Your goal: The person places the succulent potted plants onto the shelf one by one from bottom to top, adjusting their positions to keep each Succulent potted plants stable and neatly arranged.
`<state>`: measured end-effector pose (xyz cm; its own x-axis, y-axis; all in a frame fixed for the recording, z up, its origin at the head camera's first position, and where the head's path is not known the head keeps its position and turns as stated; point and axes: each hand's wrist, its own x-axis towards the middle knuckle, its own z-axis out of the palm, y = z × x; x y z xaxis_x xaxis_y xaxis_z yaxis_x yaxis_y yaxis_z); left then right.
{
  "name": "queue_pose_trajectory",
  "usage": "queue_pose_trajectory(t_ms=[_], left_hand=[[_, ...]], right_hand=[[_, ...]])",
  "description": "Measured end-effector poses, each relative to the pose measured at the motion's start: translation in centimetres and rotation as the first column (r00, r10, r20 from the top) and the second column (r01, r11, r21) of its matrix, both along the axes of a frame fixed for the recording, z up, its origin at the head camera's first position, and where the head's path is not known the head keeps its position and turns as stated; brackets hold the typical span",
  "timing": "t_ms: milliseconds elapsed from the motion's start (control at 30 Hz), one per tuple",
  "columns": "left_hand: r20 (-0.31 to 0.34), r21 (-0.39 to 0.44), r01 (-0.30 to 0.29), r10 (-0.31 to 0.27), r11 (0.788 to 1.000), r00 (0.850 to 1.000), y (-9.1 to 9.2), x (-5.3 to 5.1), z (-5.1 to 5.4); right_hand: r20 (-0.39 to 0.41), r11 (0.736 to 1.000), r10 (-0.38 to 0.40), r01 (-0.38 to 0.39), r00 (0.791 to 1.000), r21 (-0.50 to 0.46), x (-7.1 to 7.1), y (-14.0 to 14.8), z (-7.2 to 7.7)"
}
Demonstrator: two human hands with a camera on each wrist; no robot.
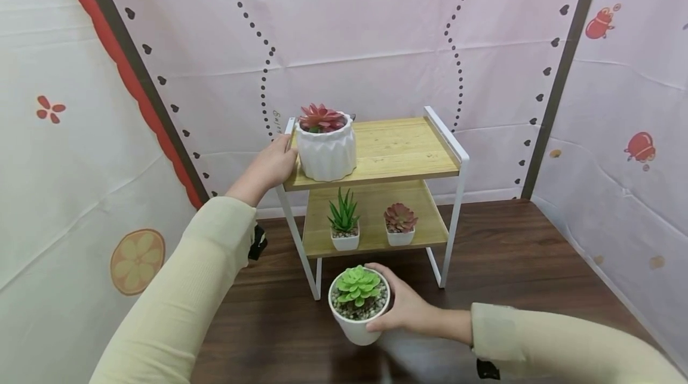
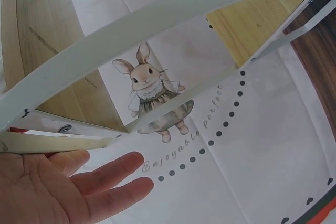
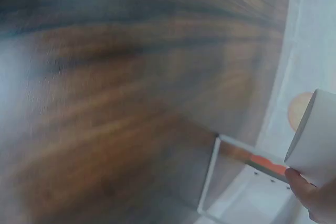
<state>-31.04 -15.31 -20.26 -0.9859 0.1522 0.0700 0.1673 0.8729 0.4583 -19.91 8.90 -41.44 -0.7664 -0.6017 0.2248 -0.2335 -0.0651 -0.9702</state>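
My right hand [image 1: 405, 306] grips a white round pot with a light-green succulent [image 1: 358, 294] from its right side, thumb in front. The pot is held above the tabletop, in front of the shelf rack. In the right wrist view, part of a white pot [image 3: 315, 140] shows beside the fingers [image 3: 302, 187]. My left hand [image 1: 274, 163] is at the upper left corner of the two-tier rack [image 1: 403, 148], next to a white ribbed pot with a red succulent [image 1: 326, 151]. In the left wrist view its fingers [image 2: 113, 174] extend loosely outside the rack's frame; its thumb is hidden there.
On the lower shelf stand a small square pot with a spiky green plant [image 1: 345, 229] and another with a reddish succulent [image 1: 400, 226]. White metal legs [image 1: 454, 229] carry the rack on a dark wooden table [image 1: 500, 252]. Printed cloth [image 1: 365, 25] hangs behind and on both sides.
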Motion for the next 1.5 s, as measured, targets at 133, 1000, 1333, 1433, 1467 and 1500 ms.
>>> queue_pose_trajectory(t_ms=[133, 1000, 1333, 1433, 1467, 1500], left_hand=[[0.004, 0.004, 0.000, 0.000, 1.000, 1.000, 0.0, 0.0, -0.1], [0.008, -0.012, -0.004, 0.004, 1.000, 1.000, 0.0, -0.2, 0.0], [0.012, 0.001, -0.002, 0.002, 1.000, 1.000, 0.1, -0.4, 0.0], [0.011, -0.002, -0.004, 0.004, 1.000, 1.000, 0.0, -0.4, 0.0], [0.010, -0.004, -0.004, 0.004, 1.000, 1.000, 0.0, -0.4, 0.0], [0.008, -0.005, -0.004, 0.004, 1.000, 1.000, 0.0, -0.4, 0.0]], right_hand=[[-0.066, 0.999, -0.031, 0.031, 0.997, -0.009, -0.3, 1.6, 2.2], [-0.114, 0.974, -0.227, 0.223, 0.967, -0.043, -3.1, 6.6, 17.2], [-0.168, 0.946, -0.324, 0.317, 0.931, -0.070, -6.3, 6.6, 21.1], [-0.158, 0.936, -0.352, 0.347, 0.923, -0.057, -7.6, 6.6, 21.3], [-0.157, 0.934, -0.356, 0.353, 0.921, -0.052, -7.9, 6.6, 21.3], [-0.155, 0.932, -0.362, 0.359, 0.919, -0.046, -8.2, 6.6, 21.3]])
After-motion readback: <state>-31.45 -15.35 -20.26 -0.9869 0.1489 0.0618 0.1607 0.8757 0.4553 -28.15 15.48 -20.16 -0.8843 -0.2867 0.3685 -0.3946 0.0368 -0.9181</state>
